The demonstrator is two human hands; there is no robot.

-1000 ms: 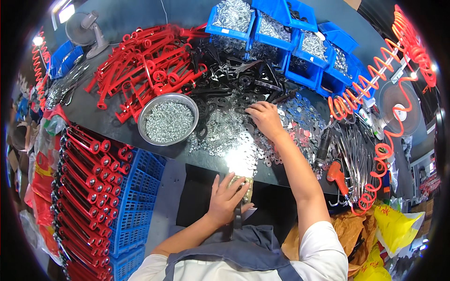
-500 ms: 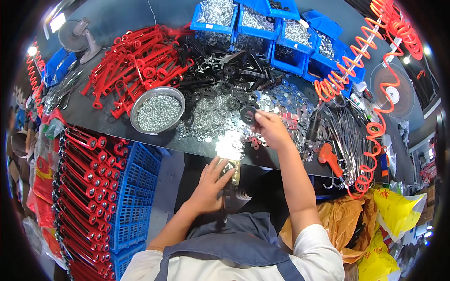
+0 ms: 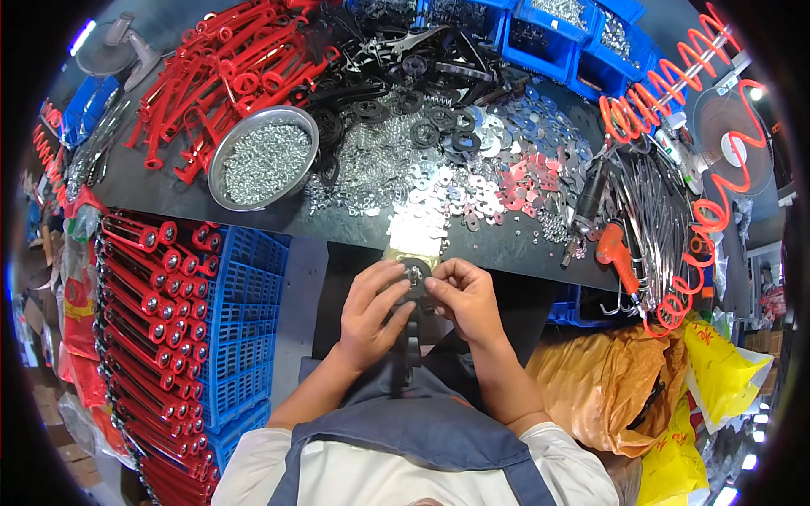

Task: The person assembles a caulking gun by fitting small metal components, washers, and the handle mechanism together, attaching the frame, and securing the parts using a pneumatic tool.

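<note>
At the bench's front edge, a black ring (image 3: 414, 268) with small metal parts in its middle sits on a brass-coloured fixture (image 3: 396, 252). My left hand (image 3: 369, 314) curls its fingers against the ring's left side. On the other side, my right hand (image 3: 467, 301) pinches at the ring's right edge with thumb and forefinger. Below the ring a dark, narrow bar (image 3: 413, 344) points toward my apron. My fingers partly cover the fixture and whatever lies under the ring.
Beyond my hands lie loose washers (image 3: 422, 179), a steel bowl of small hardware (image 3: 266, 160), red levers (image 3: 245, 67) and black parts (image 3: 413, 63). An orange-red power tool (image 3: 616, 253) and coiled hose (image 3: 717, 211) are right. Red rods fill a blue crate (image 3: 245, 329) left.
My right hand has come down from the washer piles with the black ring, which now sits at the fixture. My left hand has shifted to its side. The whole view has tilted downward.
</note>
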